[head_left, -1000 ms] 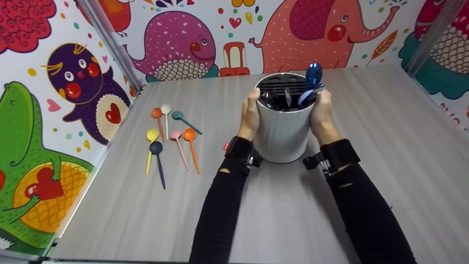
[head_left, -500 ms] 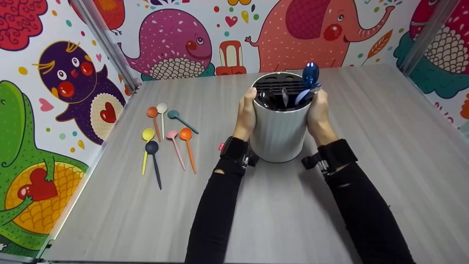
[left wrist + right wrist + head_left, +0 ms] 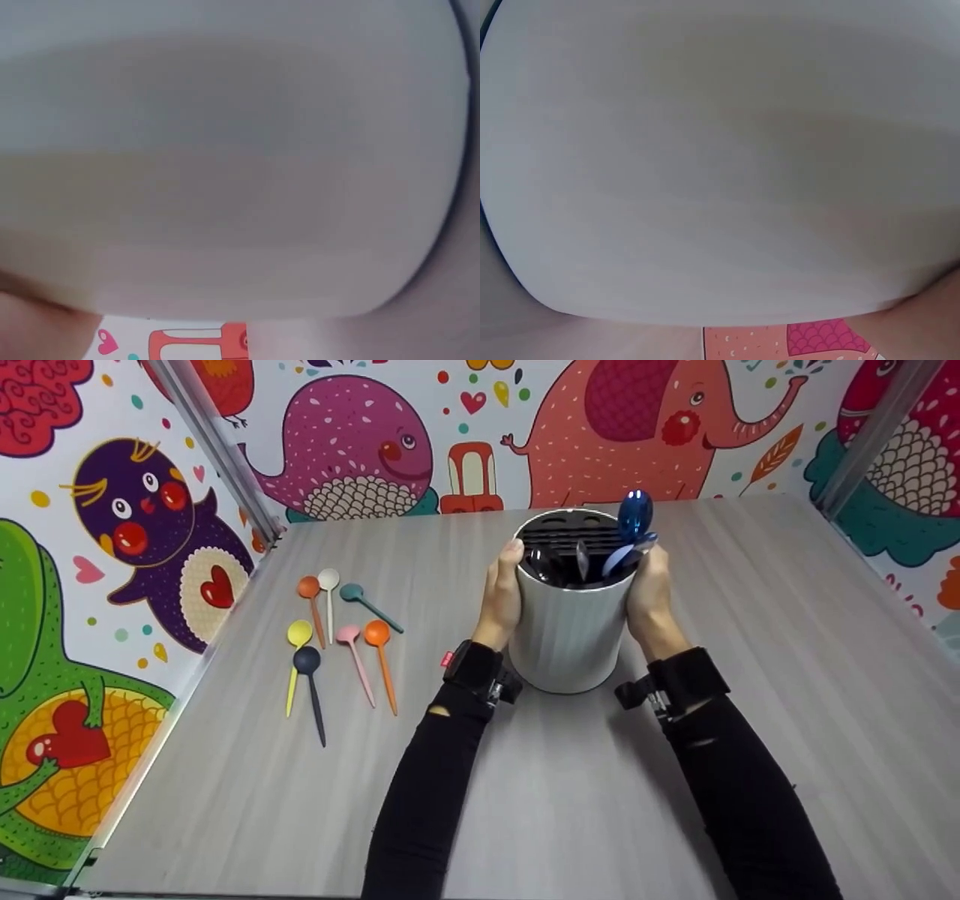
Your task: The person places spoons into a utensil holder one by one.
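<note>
A grey-white cylindrical utensil holder (image 3: 566, 641) with a black slotted insert stands upright on the table, gripped from both sides. My left hand (image 3: 500, 600) holds its left wall, thumb up near the rim; my right hand (image 3: 649, 598) holds the right wall just under the rim. From the holder's right side sticks up a shiny blue spoon (image 3: 635, 514). Shiny dark and silvery utensil ends show at the front of the insert. Both wrist views are filled by the holder's smooth wall (image 3: 247, 165), with only a bit of each hand showing in a lower corner.
Several long-handled spoons lie on the table to the left, among them a navy spoon (image 3: 307, 661), a yellow spoon (image 3: 299, 634), a teal spoon (image 3: 352, 592) and a pink spoon (image 3: 349, 634). Cartoon-printed panels (image 3: 480, 427) border the table at the back and sides.
The head view has shifted slightly, so the whole scene sits a little further left. Both hands keep their grip on the utensil holder, and the spoons lie as before.
</note>
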A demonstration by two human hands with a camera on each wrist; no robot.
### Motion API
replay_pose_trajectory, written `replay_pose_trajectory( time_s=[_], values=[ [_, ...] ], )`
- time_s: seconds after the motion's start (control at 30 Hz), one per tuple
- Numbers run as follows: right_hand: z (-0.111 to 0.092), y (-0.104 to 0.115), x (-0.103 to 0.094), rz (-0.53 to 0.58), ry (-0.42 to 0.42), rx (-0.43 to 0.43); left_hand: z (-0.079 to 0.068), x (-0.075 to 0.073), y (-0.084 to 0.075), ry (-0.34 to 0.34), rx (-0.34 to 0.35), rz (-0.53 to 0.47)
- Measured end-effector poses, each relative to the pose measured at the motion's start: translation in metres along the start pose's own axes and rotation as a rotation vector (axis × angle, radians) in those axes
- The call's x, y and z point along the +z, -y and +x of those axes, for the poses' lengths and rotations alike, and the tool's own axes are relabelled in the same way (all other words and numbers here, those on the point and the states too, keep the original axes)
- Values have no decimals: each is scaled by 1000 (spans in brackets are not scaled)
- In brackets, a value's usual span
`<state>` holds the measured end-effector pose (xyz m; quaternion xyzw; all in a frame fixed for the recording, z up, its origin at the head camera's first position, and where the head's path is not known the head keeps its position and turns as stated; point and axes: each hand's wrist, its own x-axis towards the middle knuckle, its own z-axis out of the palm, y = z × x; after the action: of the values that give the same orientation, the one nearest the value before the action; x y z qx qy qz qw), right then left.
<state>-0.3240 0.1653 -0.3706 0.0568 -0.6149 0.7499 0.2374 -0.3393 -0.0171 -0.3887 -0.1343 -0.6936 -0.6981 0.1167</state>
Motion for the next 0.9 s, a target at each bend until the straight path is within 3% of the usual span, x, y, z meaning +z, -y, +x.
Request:
replay_pose_trajectory(
  time_s=[0.2,0.4,0.5,0.63,0.8,0.9],
  values=[
    [1,2,-1,15,-12,-6,0,-6,-6,11,29,6],
    [2,3,-5,26,-21,-14,1,-19,-9,55,88,185],
    [1,2,-6,26,-22,-21,3,-32,-8,78,88,373],
    [0,2,-5,5,-25,-29,10,-58,-8,94,30,694],
    [-1,2,-1,-9,-23,-30,17,-100,-6,85,-120,1098],
    [-2,2,2,-4,-24,-32,16,-125,0,55,-227,1259]
  ],
)
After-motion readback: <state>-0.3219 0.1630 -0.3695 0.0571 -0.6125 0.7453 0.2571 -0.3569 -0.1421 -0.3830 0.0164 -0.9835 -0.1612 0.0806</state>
